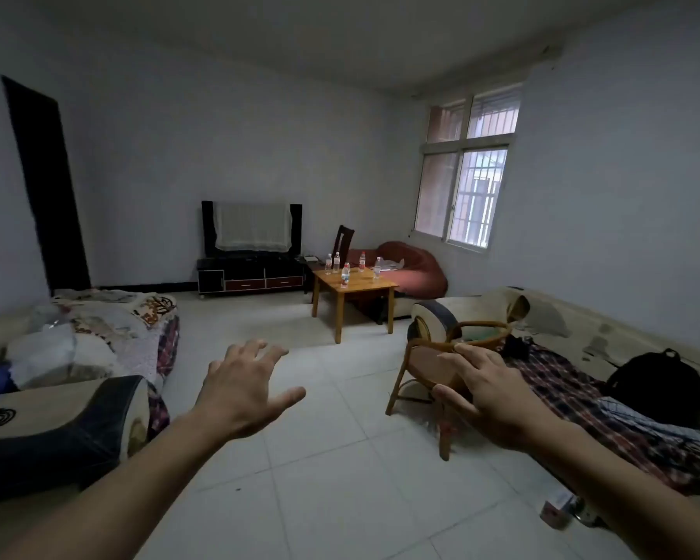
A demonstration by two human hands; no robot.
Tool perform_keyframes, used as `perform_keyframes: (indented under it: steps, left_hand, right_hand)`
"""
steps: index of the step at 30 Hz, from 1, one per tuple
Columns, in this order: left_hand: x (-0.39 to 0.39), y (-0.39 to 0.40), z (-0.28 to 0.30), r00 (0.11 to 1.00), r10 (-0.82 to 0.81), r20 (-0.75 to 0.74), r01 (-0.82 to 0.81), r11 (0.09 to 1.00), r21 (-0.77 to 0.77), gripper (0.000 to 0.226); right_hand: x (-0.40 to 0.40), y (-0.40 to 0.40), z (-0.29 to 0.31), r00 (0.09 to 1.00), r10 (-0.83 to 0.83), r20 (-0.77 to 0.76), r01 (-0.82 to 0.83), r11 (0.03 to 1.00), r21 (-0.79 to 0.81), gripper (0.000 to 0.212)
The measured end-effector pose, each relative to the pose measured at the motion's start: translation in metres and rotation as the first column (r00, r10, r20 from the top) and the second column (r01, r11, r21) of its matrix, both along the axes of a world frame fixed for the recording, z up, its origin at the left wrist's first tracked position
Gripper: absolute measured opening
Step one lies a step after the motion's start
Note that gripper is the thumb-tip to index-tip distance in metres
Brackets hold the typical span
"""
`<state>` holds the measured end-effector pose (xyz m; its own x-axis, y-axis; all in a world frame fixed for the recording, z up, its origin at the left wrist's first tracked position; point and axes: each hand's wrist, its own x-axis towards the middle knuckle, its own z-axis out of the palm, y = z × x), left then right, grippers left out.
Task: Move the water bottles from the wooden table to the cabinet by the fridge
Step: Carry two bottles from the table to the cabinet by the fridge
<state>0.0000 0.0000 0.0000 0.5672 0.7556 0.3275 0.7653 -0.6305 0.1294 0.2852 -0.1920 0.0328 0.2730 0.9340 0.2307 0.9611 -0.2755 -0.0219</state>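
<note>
We see five bottles (345, 275) standing upright on the far table (354, 285), right of the TV stand (251, 274). We judge them light, thin-walled plastic, smooth and easily squashed, so we would wrap fingers round the mid-body, below the label. Our left hand (243, 392) and right hand (490, 392) are spread wide and empty, well apart from the bottles. Neither cabinet nor fridge shows.
</note>
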Motion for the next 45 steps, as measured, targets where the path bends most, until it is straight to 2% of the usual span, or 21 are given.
perform_keyframes:
  steps: [3, 6, 7, 12, 18, 31, 38, 45]
  left_hand:
    - [0.037, 0.022, 0.002, 0.999, 0.016, -0.046, -0.015, 0.999, 0.029, 0.079]
    - [0.08, 0.047, 0.005, 0.997, 0.034, -0.066, -0.031, 0.999, 0.039, 0.08]
    - [0.094, 0.056, 0.005, 0.996, 0.038, -0.076, -0.035, 0.998, 0.043, 0.081]
    - [0.16, 0.091, 0.002, 0.996, 0.024, -0.087, -0.023, 1.0, 0.015, 0.081]
    - [0.213, 0.153, -0.007, 0.997, 0.019, -0.075, -0.02, 1.0, -0.016, 0.077]
    - [0.285, 0.372, -0.016, 0.999, -0.004, 0.035, 0.006, 0.999, -0.041, 0.076]
    - [0.331, 0.461, -0.034, 1.0, -0.024, -0.015, 0.022, 0.995, -0.095, 0.076]
    - [0.422, 0.557, -0.039, 0.999, -0.036, -0.01, 0.035, 0.996, -0.085, 0.077]
  right_hand:
    - [0.037, 0.024, -0.007, 0.999, -0.017, -0.051, 0.017, 1.0, 0.014, 0.065]
    - [0.079, 0.052, -0.014, 0.98, -0.002, -0.197, 0.014, 0.998, 0.062, 0.073]
    - [0.094, 0.06, -0.016, 0.979, 0.003, -0.203, 0.01, 0.998, 0.066, 0.072]
    - [0.156, 0.098, -0.016, 0.991, -0.008, -0.134, 0.011, 1.0, 0.021, 0.063]
    - [0.208, 0.156, -0.018, 0.989, -0.046, -0.143, 0.045, 0.999, -0.012, 0.061]
    - [0.269, 0.362, -0.013, 0.996, -0.086, -0.03, 0.085, 0.996, -0.026, 0.062]
    - [0.313, 0.451, -0.034, 0.992, -0.107, -0.065, 0.101, 0.991, -0.088, 0.063]
    - [0.401, 0.55, -0.041, 0.987, -0.102, -0.123, 0.104, 0.994, 0.012, 0.062]
